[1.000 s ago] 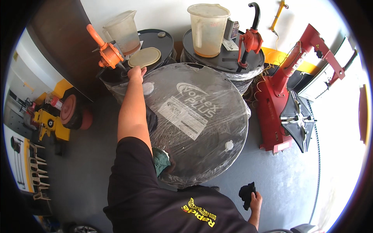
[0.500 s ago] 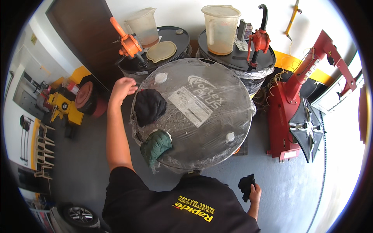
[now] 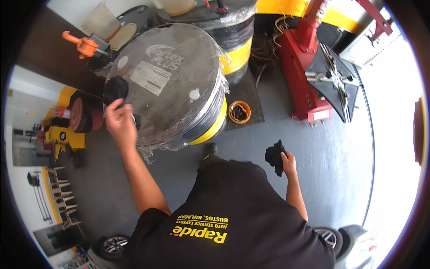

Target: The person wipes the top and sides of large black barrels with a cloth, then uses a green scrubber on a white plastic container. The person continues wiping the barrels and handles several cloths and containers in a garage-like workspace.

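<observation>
A black cloth hangs bunched from my right hand, which is closed on it, out over the floor on the right. My left hand hovers at the near left edge of a large drum. Its fingers are loosely bent and apart, with nothing seen in them. Just beyond its fingertips, a second black cloth lies crumpled on the drum lid. The green cloth on that lid is mostly hidden behind my left hand.
Loose clear plastic wrap hangs off the drum. An orange hand pump and a clear jug stand behind it. An orange tub sits on the floor to its right. A red tire machine stands farther right.
My body and view have turned right, away from the drum. My left hand has come nearer to me, passing from beyond the black cloth to this side. The right hand keeps its cloth.
</observation>
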`<state>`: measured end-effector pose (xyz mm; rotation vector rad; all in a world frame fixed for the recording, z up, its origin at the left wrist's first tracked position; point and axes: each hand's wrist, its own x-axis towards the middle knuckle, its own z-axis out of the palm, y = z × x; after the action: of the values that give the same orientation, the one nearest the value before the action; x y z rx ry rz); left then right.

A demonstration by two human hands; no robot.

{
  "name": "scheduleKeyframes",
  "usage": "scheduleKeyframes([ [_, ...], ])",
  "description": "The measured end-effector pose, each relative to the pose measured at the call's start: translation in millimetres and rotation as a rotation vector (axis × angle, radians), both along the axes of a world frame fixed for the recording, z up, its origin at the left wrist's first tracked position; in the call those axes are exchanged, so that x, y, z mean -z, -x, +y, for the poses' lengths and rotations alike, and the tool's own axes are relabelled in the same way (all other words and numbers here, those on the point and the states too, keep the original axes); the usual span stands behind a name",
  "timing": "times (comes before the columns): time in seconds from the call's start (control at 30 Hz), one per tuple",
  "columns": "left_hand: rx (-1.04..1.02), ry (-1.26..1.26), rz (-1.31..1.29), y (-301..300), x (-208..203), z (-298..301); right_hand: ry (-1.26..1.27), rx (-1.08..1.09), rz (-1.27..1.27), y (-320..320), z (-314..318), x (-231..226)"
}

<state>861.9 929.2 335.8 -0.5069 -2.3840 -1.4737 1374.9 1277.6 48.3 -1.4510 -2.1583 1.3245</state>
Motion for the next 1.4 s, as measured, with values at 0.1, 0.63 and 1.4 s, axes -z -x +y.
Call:
scheduleKeyframes([
  [0.1, 0.240, 0.000, 0.064, -44, 5, 56, 0.112, 0.007, 0.126, 18, 32, -13],
  [0.63, 0.290, 0.089, 0.177, 39, -38, 179, 0.028, -0.110, 0.418, 107, 196, -101],
  [1.4, -0.050, -0.583, -0.214, 399, -96, 410, 0.498, -0.538, 0.614, 474, 344, -216],
])
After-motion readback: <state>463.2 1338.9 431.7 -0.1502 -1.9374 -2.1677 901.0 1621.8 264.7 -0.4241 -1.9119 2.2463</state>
